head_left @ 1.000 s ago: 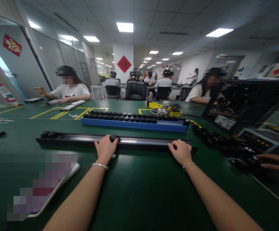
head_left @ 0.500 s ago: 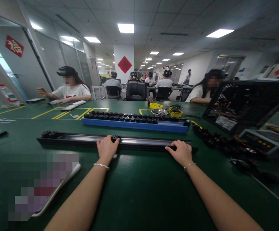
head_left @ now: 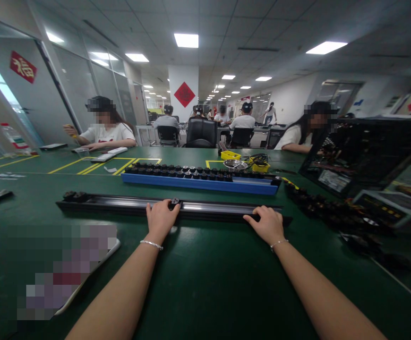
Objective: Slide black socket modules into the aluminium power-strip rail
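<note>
Across the table in front of me lies a long black rail [head_left: 120, 204] with a shiny channel along its top. Two small black socket modules [head_left: 74, 195] sit in the channel at its left end. My left hand [head_left: 161, 218] is closed around a third black module [head_left: 175, 203] at the middle of the rail, its fingers covering part of it. My right hand [head_left: 267, 222] grips the rail close to its right end, thumb on the near side and fingers over the top. Behind stands a blue rail [head_left: 198, 183] filled with several similar modules.
A phone-like object with a pale edge [head_left: 109, 248] lies front left, its face blurred. To the right are an open computer case [head_left: 364, 156], a power supply box [head_left: 397, 208] and a dark heap of parts [head_left: 340, 215]. A metal dish [head_left: 235, 164] stands behind. Co-workers sit beyond.
My left hand and the module at it have shifted slightly to the right along the rail. My right hand keeps its place near the right end.
</note>
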### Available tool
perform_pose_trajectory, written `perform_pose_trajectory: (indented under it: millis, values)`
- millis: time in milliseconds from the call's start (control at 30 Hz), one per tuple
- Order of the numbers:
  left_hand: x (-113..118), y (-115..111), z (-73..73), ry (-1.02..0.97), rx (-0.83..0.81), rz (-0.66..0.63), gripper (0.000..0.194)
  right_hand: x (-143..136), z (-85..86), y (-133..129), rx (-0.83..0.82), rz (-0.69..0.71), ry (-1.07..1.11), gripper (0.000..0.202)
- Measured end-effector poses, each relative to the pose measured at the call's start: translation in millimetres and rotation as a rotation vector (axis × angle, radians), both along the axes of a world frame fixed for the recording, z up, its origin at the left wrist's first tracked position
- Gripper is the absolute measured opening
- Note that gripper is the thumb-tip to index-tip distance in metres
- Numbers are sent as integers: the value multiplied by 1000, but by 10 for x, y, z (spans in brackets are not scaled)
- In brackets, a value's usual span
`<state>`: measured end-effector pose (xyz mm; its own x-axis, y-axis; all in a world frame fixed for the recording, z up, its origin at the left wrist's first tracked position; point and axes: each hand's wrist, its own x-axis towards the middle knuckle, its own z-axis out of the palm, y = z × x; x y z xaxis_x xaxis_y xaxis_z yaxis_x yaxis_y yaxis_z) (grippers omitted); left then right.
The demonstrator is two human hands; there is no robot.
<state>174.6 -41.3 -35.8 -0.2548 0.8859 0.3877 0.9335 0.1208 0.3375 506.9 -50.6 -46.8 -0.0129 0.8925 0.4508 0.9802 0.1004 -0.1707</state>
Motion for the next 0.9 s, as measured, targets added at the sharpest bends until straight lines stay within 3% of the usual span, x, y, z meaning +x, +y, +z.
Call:
perform_pose_trajectory:
  millis: [900]
  values:
    - [46, -51, -22, -52, 16, -73, 40, 1, -3, -10, 4, 0, -18, 40]
